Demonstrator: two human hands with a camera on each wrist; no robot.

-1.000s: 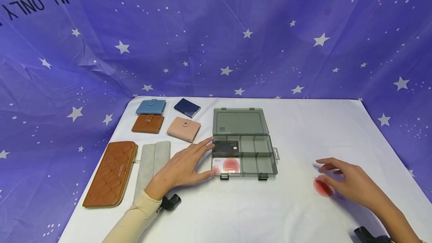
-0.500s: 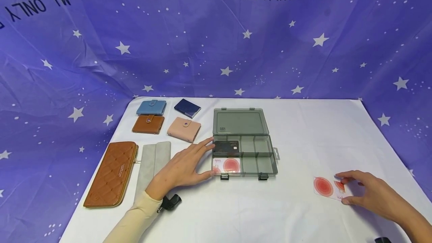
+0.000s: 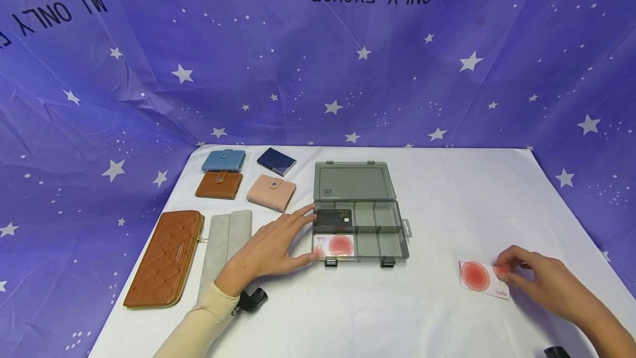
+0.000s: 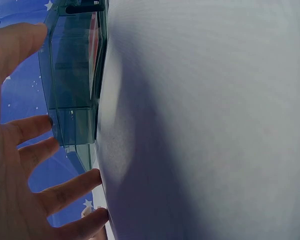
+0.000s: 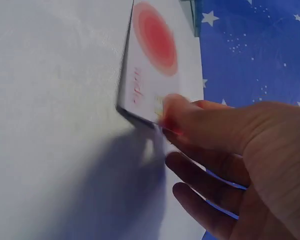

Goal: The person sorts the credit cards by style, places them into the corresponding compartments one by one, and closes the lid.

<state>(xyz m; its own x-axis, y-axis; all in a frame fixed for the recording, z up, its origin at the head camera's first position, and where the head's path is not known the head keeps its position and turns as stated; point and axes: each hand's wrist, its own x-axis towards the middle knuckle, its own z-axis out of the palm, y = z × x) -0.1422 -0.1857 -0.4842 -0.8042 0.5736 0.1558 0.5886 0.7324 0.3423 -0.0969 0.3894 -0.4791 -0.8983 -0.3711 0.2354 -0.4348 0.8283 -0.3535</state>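
A white card with red circles (image 3: 475, 276) is at the right of the table in the head view. My right hand (image 3: 541, 280) pinches it by its right end, thumb on top. In the right wrist view the card (image 5: 152, 45) is tilted, its near edge raised off the cloth. My left hand (image 3: 265, 245) spreads relaxed fingers against the left side of a clear grey divided box (image 3: 367, 244), with fingertips (image 4: 42, 121) touching its wall. The box lies open. Inside its left compartments are a black VIP card (image 3: 330, 218) and a similar red-circle card (image 3: 340, 246).
Left of the box are a brown quilted long wallet (image 3: 164, 258), a grey wallet (image 3: 218, 250), a blue card holder (image 3: 223, 160), a brown one (image 3: 219, 185), a pink one (image 3: 271, 192) and a navy one (image 3: 276, 161). A starry purple cloth (image 3: 278, 59) hangs behind the table.
My right hand has moved from over the card to its right end and now pinches it; the card has lifted slightly. My left hand has stayed at the box.
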